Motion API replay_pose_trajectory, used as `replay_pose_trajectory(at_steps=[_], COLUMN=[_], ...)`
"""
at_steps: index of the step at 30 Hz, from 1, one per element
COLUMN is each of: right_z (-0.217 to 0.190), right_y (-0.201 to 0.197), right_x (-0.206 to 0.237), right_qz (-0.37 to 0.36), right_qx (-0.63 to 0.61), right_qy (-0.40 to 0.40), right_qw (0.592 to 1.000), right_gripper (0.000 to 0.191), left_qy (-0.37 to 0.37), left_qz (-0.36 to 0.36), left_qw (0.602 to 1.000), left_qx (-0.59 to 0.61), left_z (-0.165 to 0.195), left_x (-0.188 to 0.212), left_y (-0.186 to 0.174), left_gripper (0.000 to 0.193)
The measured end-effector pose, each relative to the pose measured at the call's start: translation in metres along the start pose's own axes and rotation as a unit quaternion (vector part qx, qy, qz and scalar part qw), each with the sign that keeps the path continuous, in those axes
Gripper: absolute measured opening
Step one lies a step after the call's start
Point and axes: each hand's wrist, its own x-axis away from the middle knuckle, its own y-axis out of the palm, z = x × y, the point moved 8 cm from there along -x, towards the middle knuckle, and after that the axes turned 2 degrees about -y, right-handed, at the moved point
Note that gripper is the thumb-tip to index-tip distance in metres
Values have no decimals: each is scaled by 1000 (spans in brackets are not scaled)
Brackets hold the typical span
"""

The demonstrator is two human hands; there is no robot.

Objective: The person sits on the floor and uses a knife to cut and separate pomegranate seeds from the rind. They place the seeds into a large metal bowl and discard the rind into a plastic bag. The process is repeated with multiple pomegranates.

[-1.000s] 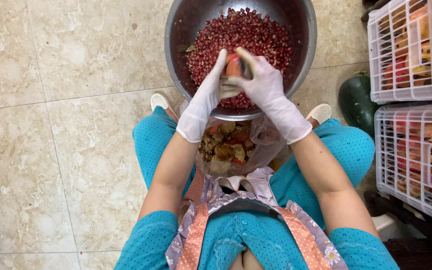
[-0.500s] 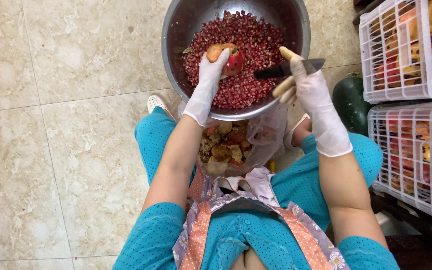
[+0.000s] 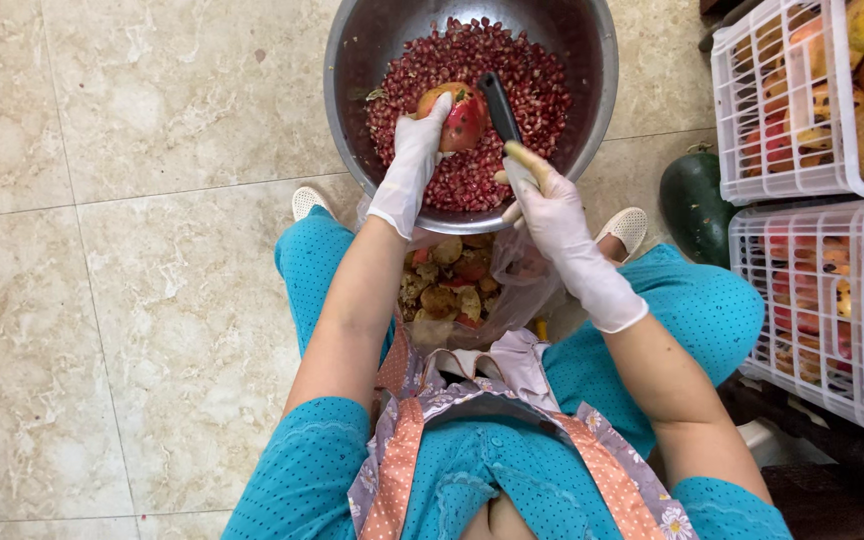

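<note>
On the tiled floor (image 3: 132, 250), the person sat with knees apart over a steel bowl (image 3: 347, 120) set at the far edge of the view and heaped with red pomegranate seeds (image 3: 542, 90). Going from left to right, the left hand (image 3: 414, 165), gloved in white, was curled around a pomegranate (image 3: 460, 115), holding it just above the seeds near the middle of the bowl. Beside it, the right hand (image 3: 550, 205), also gloved, gripped a dark-handled tool (image 3: 497, 105), whose dark end lay against the right flank of the fruit; whether it was the blade or the handle that touched could not be told. Below the near rim of the bowl, between the legs, a clear bag (image 3: 512, 290) held peel scraps (image 3: 447, 290). At the right edge of the floor stood white plastic crates (image 3: 752, 120) of whole fruit, with a dark green melon (image 3: 692, 205) beside them.

The stroke would go best, I judge, with the fruit kept low over the bowl so that loosened seeds drop inside, and with the left fingers clear of the tool's path.
</note>
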Motion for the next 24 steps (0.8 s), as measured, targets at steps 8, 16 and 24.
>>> replay_pose_trajectory(at_steps=[8,16,24], right_z=[-52,-38,-7], right_y=[20,23,38], right_x=[21,12,2], right_qz=[65,59,7], right_qx=[-29,18,7], right_qy=[-235,-102,-27], right_qw=[969,993,1000], right_gripper=[58,28,28], left_qy=[-193,-203,-171], left_qz=[-114,-185,-207], left_qw=[969,918,858], left_qx=[106,287,437], left_z=[-31,-30,-37], left_x=[9,20,17], left_y=[5,25,30], left_gripper=[59,53,50])
